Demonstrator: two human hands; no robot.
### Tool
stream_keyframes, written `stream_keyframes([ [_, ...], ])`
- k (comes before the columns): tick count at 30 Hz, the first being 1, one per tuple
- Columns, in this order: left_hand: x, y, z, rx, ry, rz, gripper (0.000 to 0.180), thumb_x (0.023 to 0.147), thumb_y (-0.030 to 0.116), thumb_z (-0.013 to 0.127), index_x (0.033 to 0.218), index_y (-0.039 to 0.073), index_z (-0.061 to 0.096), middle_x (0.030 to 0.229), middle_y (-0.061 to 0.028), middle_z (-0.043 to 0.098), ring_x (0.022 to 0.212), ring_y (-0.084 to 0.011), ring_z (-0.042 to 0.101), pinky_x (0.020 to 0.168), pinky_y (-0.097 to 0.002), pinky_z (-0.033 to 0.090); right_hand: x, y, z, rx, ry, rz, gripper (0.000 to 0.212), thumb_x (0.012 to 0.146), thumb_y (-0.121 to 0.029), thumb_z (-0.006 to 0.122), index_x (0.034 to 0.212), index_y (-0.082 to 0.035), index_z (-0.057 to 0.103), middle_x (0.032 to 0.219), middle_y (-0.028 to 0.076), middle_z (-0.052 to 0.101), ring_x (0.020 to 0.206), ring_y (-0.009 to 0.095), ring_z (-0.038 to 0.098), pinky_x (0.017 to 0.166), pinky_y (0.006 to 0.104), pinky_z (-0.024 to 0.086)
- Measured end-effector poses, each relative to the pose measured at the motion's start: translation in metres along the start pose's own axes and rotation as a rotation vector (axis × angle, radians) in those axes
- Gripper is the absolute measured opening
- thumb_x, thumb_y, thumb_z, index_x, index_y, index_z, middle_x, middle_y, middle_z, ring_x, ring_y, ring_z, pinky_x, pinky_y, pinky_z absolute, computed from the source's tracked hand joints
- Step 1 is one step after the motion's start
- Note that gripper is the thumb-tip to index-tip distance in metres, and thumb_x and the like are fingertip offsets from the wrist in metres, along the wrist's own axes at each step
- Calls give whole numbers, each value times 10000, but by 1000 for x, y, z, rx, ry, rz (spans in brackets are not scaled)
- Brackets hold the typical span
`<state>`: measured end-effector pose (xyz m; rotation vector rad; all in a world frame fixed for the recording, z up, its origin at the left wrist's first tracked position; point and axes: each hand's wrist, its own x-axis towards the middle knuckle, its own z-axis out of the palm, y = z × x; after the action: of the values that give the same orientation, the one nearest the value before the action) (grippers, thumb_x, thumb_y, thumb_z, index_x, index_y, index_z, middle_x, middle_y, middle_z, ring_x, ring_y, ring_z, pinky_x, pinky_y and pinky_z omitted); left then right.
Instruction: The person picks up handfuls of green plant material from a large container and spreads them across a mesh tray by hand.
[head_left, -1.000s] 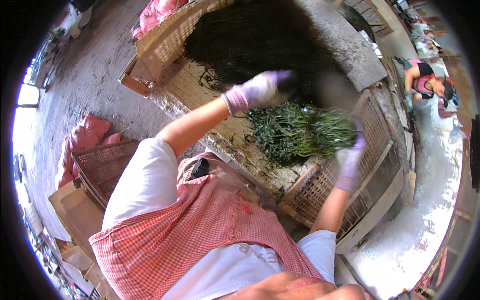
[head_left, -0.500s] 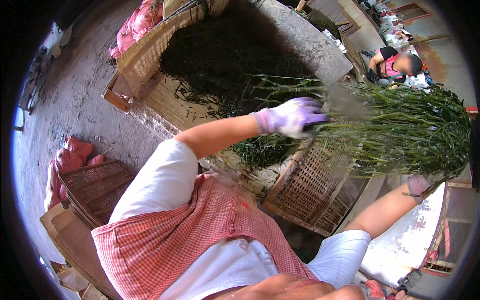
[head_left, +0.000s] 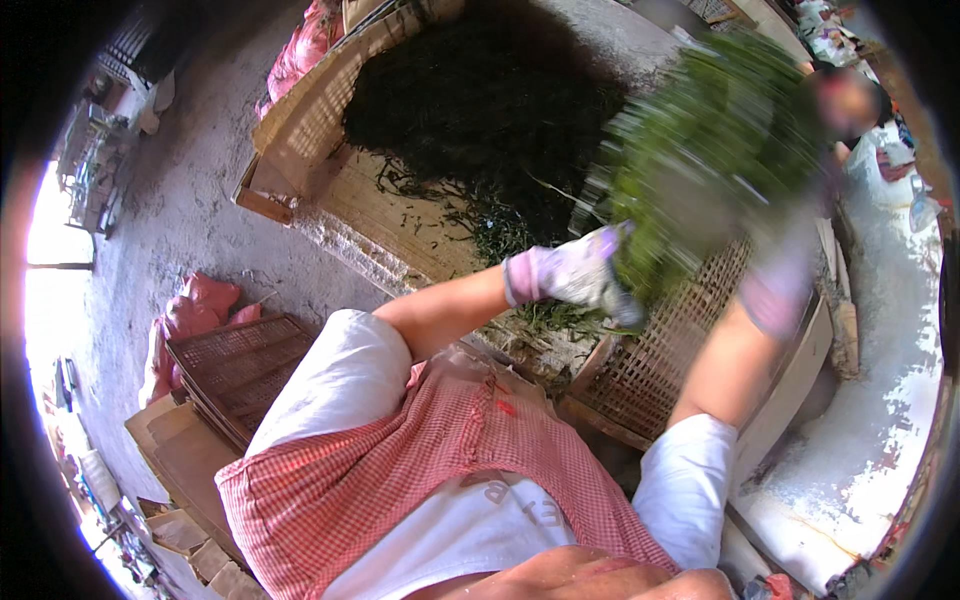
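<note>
A thick bundle of long green strands, smeared by motion, hangs over the right side of a low wooden-framed bin. My right hand, in a pale purple glove, holds the bundle from its near right side; its fingers are blurred and partly hidden by the strands. At the bundle's left edge is my left hand, in a white and purple glove with dark fingertips. Its thumb and fingers stand apart, with the edge of the strands at them. Beneath my hands lies a brown woven slatted tray.
A heap of dark green strands fills the bin, with loose bits on its pale boards. Slatted trays and pink sacks lie at left. A person is close behind the bundle at far right.
The bundle has swung from the far right up and leftward, with my right hand rising along with it. My left hand has shifted slightly down and is sharper. The view has turned somewhat.
</note>
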<state>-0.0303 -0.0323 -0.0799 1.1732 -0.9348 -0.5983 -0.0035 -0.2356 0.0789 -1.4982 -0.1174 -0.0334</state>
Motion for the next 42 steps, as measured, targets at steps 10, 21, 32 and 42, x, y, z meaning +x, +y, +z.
stream_keyframes([
  [10,37,1,-1,-1027,296,-529,301,940,317,477,984,41,589,598,27,475,454,-78,446,421,-216,423,-56,124,-45,-674,-145,-374,453,812,-170,640,1242,-84,523,1205,120,567,1076,146,554,971,281,413],
  [21,80,119,3,-1267,263,-459,429,963,348,399,1217,8,462,736,9,496,485,-34,373,428,-197,366,-89,145,13,-1010,358,-610,535,786,-297,651,1270,-129,498,1247,120,529,1112,280,517,936,467,398],
  [32,60,263,-91,-17,561,37,449,935,323,463,1250,3,454,927,-48,553,698,-102,501,604,-244,450,-121,293,30,-1017,258,-421,353,779,-189,629,1126,-125,614,1066,90,635,1004,260,585,894,387,457],
  [42,49,173,-59,-514,277,-199,480,927,315,486,1291,4,446,1030,-82,589,815,-139,572,714,-268,491,-191,251,-48,125,300,161,420,849,-245,650,1179,-3,552,1093,158,627,999,212,609,925,315,469],
])
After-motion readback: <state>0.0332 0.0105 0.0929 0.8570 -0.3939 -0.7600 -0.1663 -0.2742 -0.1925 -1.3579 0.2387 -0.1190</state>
